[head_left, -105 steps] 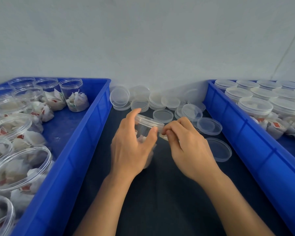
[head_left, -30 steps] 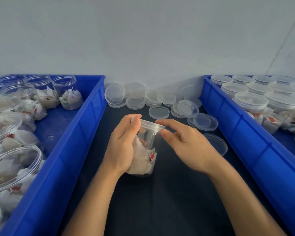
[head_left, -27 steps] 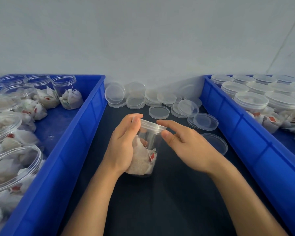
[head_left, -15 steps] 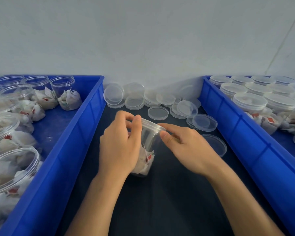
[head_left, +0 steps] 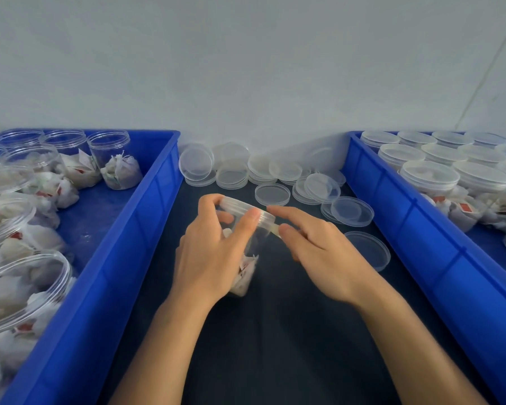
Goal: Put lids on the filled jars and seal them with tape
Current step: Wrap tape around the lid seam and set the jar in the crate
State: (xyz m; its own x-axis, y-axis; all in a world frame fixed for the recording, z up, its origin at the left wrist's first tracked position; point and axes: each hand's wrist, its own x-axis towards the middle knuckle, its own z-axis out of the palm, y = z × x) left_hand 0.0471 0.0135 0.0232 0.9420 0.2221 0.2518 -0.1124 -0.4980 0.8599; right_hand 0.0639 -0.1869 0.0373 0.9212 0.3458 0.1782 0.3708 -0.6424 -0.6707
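Observation:
A clear plastic jar (head_left: 247, 271) holding white tea bags with red tags stands tilted on the dark mat between two blue bins. A clear lid (head_left: 241, 207) sits on its mouth. My left hand (head_left: 214, 252) grips the jar near the top, with fingers curled over the lid's rim. My right hand (head_left: 324, 252) is at the lid's right edge: the index finger lies along the rim and the thumb pinches a short strip of clear tape (head_left: 274, 229) that runs from the lid.
Several loose clear lids (head_left: 272, 194) lie piled along the wall behind the jar. The left blue bin (head_left: 123, 244) holds several open filled jars (head_left: 114, 162). The right blue bin (head_left: 421, 229) holds several lidded jars (head_left: 427, 176).
My left hand shifted up the jar and over the lid's rim, turning the jar. My right hand stayed at the lid's right edge, now with a tape strip showing at the thumb.

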